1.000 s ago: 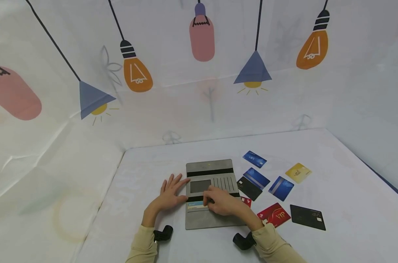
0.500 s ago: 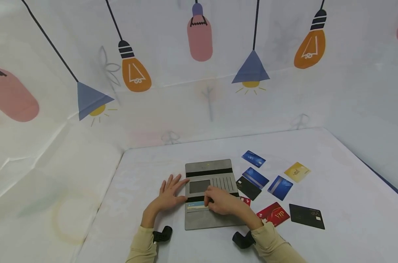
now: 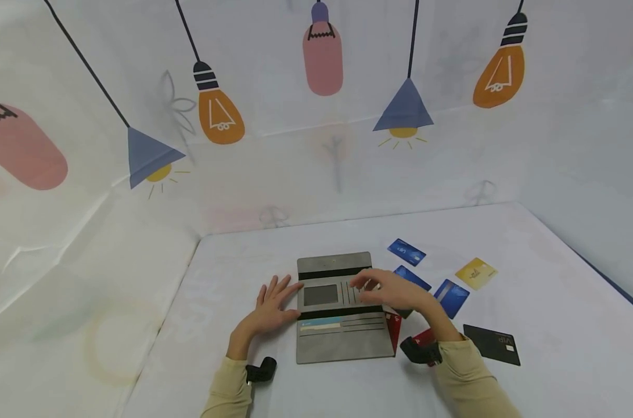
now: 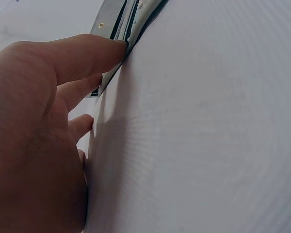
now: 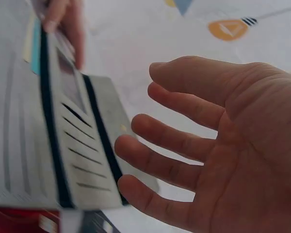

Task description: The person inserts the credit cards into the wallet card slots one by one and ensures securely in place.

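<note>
A grey card wallet (image 3: 345, 346) lies unfolded on the white table, with rows of slots and a dark window pocket. In its lower-left slots sits a light blue and cream card (image 3: 316, 324). My left hand (image 3: 266, 310) spreads its fingers at the wallet's left edge; in the left wrist view its thumb (image 4: 94, 56) touches that edge. Over the wallet's right-hand slots hovers my right hand (image 3: 392, 289). The right wrist view shows its fingers (image 5: 160, 160) loosely bent and apart, holding nothing. A red card (image 3: 394, 328) sticks out beneath the wallet's right side.
Right of the wallet lie loose cards: a far blue card (image 3: 407, 252), two more blue ones, a yellow card (image 3: 476, 273) and a black card (image 3: 491, 344). My right arm partly hides others. A lamp-printed white sheet (image 3: 295, 174) rises behind the table.
My right hand has lifted off the wallet's lower slots and moved up and right over the upper slots, uncovering the light blue card. The left hand stays at the wallet's edge.
</note>
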{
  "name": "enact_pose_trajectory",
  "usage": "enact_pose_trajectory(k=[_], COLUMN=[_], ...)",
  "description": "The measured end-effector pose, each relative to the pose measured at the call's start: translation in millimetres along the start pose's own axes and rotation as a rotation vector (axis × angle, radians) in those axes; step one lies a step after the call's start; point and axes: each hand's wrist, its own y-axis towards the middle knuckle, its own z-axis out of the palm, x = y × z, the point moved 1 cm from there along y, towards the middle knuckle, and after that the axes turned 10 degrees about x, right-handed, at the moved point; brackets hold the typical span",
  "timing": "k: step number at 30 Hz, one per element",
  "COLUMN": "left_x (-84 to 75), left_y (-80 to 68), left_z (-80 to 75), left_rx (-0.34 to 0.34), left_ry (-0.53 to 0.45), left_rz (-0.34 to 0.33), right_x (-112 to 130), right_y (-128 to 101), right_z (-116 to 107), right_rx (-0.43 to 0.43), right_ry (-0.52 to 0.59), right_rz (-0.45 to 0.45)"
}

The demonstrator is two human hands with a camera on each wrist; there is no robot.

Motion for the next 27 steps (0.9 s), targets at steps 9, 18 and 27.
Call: enact_pose_trajectory(k=[9,18,27], left_x=[0.2,0.1,0.1], left_y=[0.2,0.9,1.4], left_z=[-0.7,-0.6,0.1], left_rx=[-0.004,0.002,0.000], left_ry=[-0.001,-0.004,0.003], left_rz=[-0.008,-0.002,0.003], right_x=[-22,-33,-52], right_y=[-44,-84,-125], right_z=[-47,-72,-89], right_rx=[-0.115,-0.282,-0.416], right_ry=[0.004,0.006,-0.012], right_rz=[0.065,0.138,0.266])
